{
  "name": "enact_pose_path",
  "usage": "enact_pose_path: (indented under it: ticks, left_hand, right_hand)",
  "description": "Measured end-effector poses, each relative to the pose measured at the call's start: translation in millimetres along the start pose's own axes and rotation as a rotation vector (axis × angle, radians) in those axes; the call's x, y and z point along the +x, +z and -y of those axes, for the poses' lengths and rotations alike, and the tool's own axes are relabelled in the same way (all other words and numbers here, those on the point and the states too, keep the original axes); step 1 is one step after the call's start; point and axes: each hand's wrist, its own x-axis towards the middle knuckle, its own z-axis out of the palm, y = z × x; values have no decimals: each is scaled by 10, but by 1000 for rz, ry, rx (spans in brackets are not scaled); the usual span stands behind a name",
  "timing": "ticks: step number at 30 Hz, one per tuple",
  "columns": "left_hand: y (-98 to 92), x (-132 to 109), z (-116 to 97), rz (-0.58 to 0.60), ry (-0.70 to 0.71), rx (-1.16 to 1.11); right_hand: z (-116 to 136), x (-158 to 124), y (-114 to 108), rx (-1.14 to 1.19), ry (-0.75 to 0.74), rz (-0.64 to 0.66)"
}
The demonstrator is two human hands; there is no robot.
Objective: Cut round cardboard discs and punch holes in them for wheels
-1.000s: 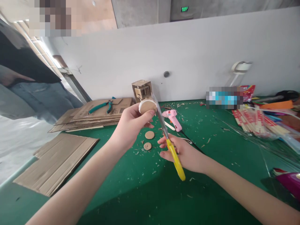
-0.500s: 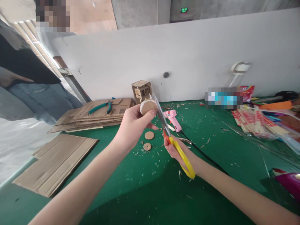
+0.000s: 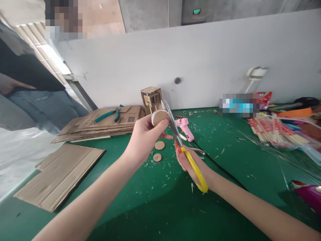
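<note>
Between thumb and fingers, my left hand point(image 3: 146, 134) pinches a round cardboard disc point(image 3: 160, 117) whose rim looks pale and rough. My right hand point(image 3: 188, 160) is wrapped round the yellow and orange handles of a pair of scissors point(image 3: 177, 134). The blades point up and away, slightly parted, right beside the disc's right edge. Below the hands, a plain cardboard disc point(image 3: 159, 145) and a smaller disc with a centre hole point(image 3: 157, 157) lie on the green table point(image 3: 140, 201). Small cardboard scraps are scattered around them.
A pink glue gun point(image 3: 187, 129) with a black cord lies behind the scissors. Stacked cardboard point(image 3: 100, 122) carries teal pliers point(image 3: 107, 115); a loose sheet point(image 3: 62, 174) lies nearer. A cardboard box model point(image 3: 151, 97) stands by the white partition. Wrapped sticks point(image 3: 271, 130) lie right. Someone stands at left.
The held disc has shifted slightly down and to the right, along with my left hand. The scissors stay almost in place beside its edge.
</note>
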Motion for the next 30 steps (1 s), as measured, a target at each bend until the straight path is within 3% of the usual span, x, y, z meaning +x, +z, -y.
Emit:
enact_pose_path:
  ticks: [18,30]
  left_hand:
    - [-38,-15,-66,6,-32,70]
    - [-66,-18,-116,68,-55,84]
  right_hand:
    - [-23,-24,15,-105,-85,-17]
    - [89,-52,1,-156,-42,-35]
